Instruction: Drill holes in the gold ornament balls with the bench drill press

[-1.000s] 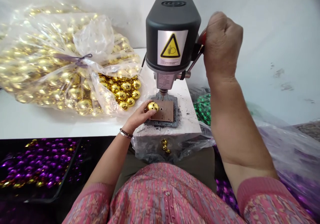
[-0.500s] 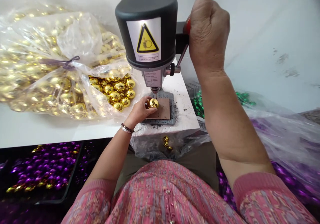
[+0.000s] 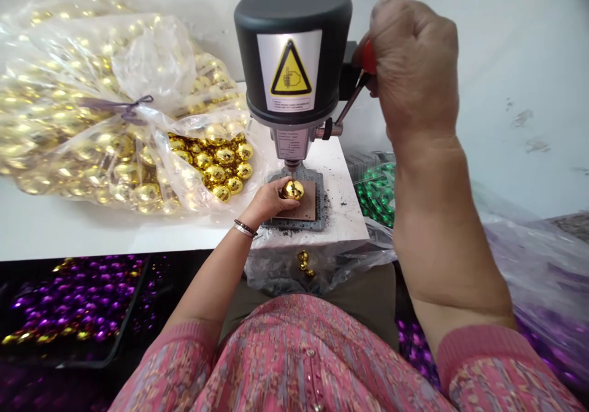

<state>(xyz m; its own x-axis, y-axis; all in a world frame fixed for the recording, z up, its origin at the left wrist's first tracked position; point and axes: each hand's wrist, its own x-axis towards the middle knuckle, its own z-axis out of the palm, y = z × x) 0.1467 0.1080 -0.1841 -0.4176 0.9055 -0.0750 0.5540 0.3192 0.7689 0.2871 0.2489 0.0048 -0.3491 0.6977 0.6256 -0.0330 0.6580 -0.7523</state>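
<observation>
My left hand [image 3: 272, 198] pinches a shiny gold ball [image 3: 293, 189] between thumb and fingers. The ball sits over a brown board [image 3: 305, 206] on the grey base [image 3: 320, 216] of a small drill press [image 3: 292, 56]. Right above the ball is the drill chuck [image 3: 292, 163]; its thin bit points down at the top of the ball, and I cannot tell whether it has gone in. Raised at the right of the machine, my right hand [image 3: 414, 62] is closed round the red knob [image 3: 369, 57] of the drill press lever [image 3: 352, 100].
A tied clear plastic bag [image 3: 92, 118] of gold balls stands left, with loose gold balls [image 3: 215, 174] at its opening. Dark crumbs lie round the base. A black tray [image 3: 69, 301] of purple balls sits lower left. Green beads [image 3: 377, 194] and purple beads in plastic lie right.
The camera view has shifted, so the machine appears further right. The right hand on the lever has moved slightly outward and down. The ball now sits directly under the bit.
</observation>
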